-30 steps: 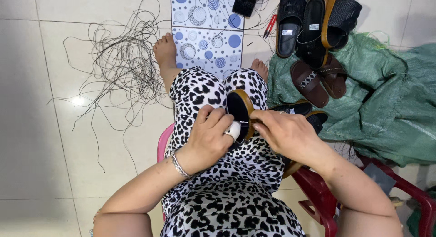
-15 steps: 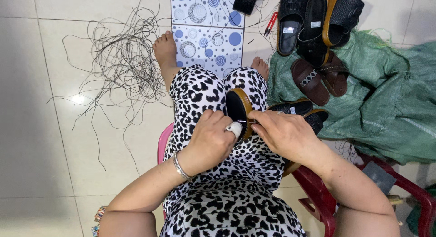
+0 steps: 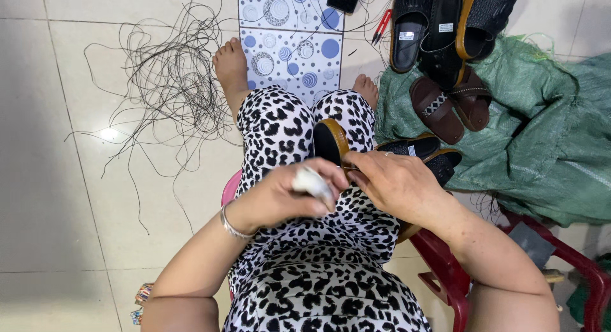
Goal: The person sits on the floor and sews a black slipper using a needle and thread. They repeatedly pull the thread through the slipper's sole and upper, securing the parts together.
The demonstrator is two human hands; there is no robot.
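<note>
Between both hands on the lap, a black sandal [image 3: 328, 141] with tan edging stands upright. Left hand [image 3: 286, 195] curls around a white object [image 3: 313, 181], blurred; right hand [image 3: 391, 182] grips the sandal's edge, fingers bent.

We see glossy pale floor tiles [image 3: 76, 71] with a light glare, thin dark wiry thread [image 3: 172, 77] tangled on them. Woven green plastic-looking sack [image 3: 541, 135], rough and crinkled. Matt black sandal [image 3: 328, 141] with smooth tan edge on the lap. Printed soft cloth trousers [image 3: 280, 128]. Shiny metal bangle [image 3: 230, 222]. Glossy red plastic stool [image 3: 445, 268].
</note>
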